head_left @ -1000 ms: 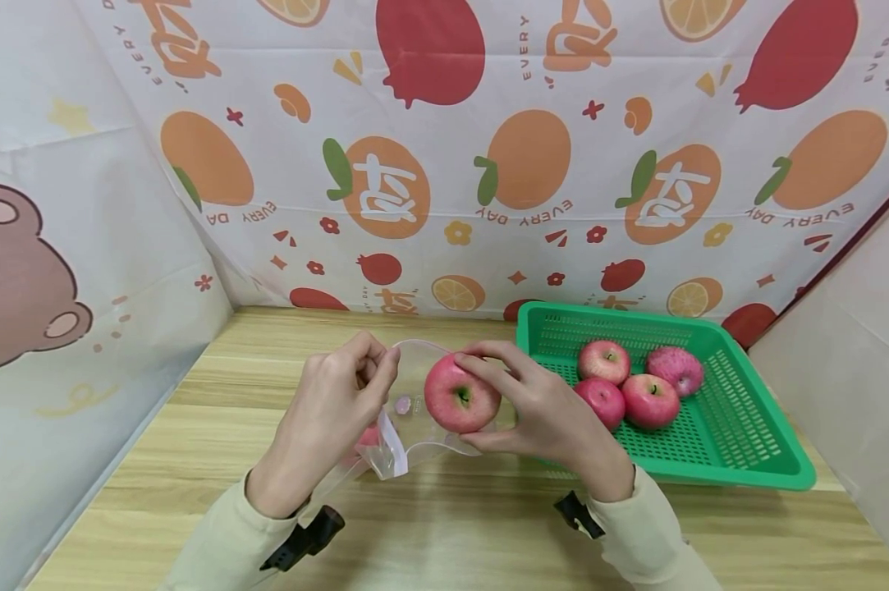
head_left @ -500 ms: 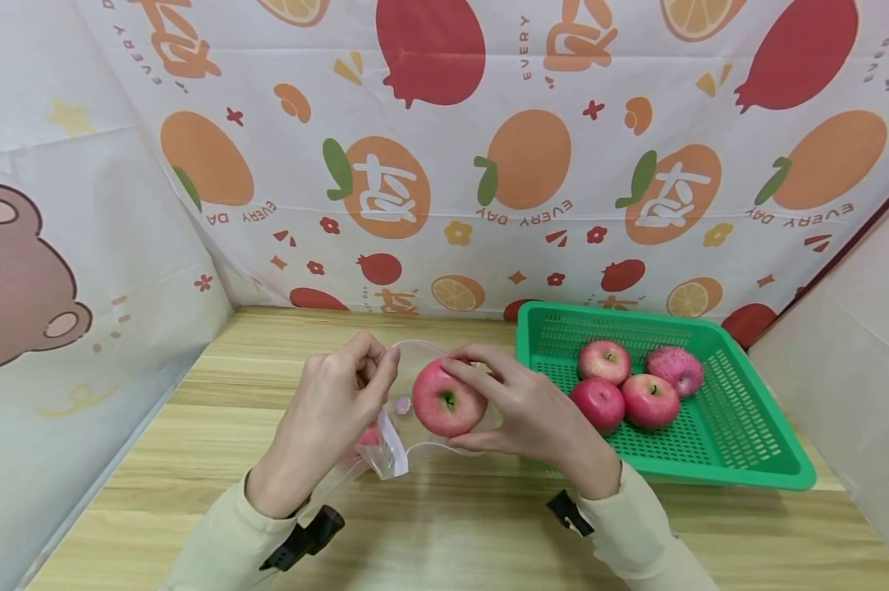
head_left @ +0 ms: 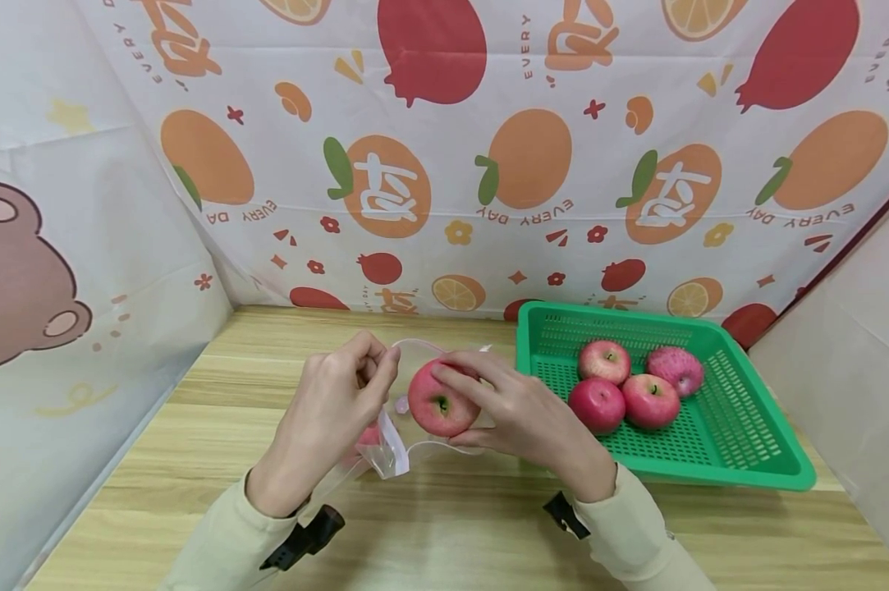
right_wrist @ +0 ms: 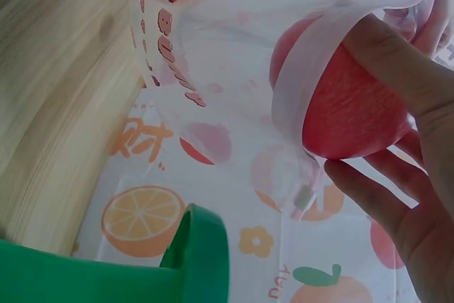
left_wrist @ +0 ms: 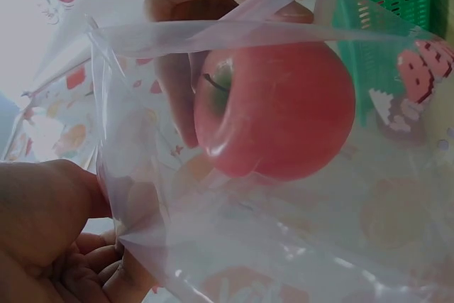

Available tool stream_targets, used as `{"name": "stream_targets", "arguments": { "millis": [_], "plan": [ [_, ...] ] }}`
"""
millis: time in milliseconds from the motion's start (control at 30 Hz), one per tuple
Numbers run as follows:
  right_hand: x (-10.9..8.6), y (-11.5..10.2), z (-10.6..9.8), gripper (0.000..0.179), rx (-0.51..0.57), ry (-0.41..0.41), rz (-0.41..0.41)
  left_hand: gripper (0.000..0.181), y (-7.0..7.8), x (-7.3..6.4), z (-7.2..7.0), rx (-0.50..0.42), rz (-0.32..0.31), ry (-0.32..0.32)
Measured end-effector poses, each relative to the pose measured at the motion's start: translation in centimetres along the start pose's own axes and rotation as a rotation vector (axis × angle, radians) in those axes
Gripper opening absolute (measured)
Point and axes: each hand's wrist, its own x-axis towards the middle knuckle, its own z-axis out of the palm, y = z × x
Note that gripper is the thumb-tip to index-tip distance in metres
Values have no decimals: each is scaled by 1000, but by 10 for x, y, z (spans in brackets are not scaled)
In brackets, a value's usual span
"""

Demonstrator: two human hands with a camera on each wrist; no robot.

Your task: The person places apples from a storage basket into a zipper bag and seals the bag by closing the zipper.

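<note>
My right hand (head_left: 514,410) grips a red apple (head_left: 441,404) by its sides, fingers above and thumb below. The apple is at the mouth of a clear zip bag (head_left: 392,447), and in the right wrist view the bag's rim strip (right_wrist: 301,83) crosses over it. With thumb and fingertips, my left hand (head_left: 333,410) pinches the bag's edge on the left. Low in the bag another red apple (head_left: 368,437) shows, partly hidden by the left hand. Red printing (right_wrist: 167,33) marks the bag's side.
To the right stands a green plastic basket (head_left: 754,472) with several apples (head_left: 651,400) inside. All rests on a wooden table (head_left: 444,525). A fruit-print cloth (head_left: 459,180) hangs behind, and pale cloth walls (head_left: 141,246) close in the sides.
My right hand has moved a little left with the apple, bringing it further into the bag's mouth. The left hand has stayed in place.
</note>
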Motion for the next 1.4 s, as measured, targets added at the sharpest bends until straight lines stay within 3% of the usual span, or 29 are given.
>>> {"name": "stream_targets", "arguments": {
  "millis": [300,767,1100,1400],
  "plan": [
    [-1,0,4,78,10,11,-47,23,1,0,-1,-13,-8,-3],
    [-1,-1,4,78,-5,-33,-33,23,1,0,-3,-19,-2,2],
    [0,2,-4,66,-51,45,-74,19,0,-1,-3,-38,-18,-34],
    [-2,16,-21,65,-45,68,-19,16,0,0,-4,-22,-4,-3]
  ]
}}
